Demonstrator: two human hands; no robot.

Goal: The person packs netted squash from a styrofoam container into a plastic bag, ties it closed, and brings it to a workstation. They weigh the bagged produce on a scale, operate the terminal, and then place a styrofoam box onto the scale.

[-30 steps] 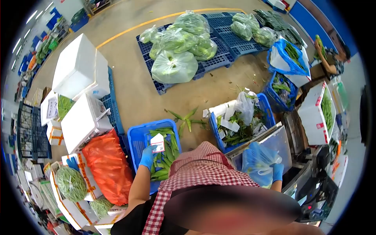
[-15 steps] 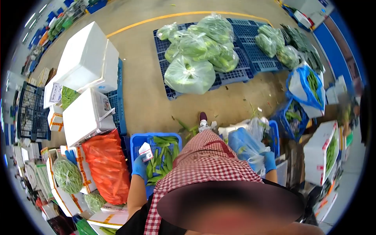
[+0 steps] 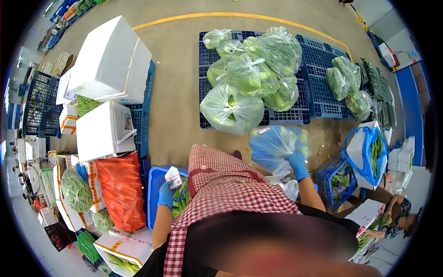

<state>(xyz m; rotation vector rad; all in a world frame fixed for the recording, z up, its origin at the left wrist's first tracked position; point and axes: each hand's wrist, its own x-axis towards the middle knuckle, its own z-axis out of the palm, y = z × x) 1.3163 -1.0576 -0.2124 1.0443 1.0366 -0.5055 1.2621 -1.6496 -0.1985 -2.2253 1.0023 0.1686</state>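
Note:
My left hand [image 3: 165, 194], in a blue glove, is closed on a white printed label [image 3: 173, 178] above the blue basket [image 3: 155, 177] of green pods [image 3: 181, 196]. My right hand [image 3: 298, 165], also gloved in blue, grips the gathered top of a plastic bag [image 3: 272, 147] with blue and green showing through it. That bag hangs in front of me, just short of the pallet with full vegetable bags [image 3: 232, 108]. My checked apron covers part of the basket.
Blue pallets [image 3: 318, 74] stand ahead. White foam boxes [image 3: 104, 131] and an orange net sack [image 3: 121, 191] are at the left. Blue-lined containers [image 3: 336, 177] stand at the right, where another person [image 3: 394, 221] handles greens at a box.
My right hand has carried the bag forward, from beside the scrap basket toward the pallet. My body has turned and moved forward. The label stays in my left hand.

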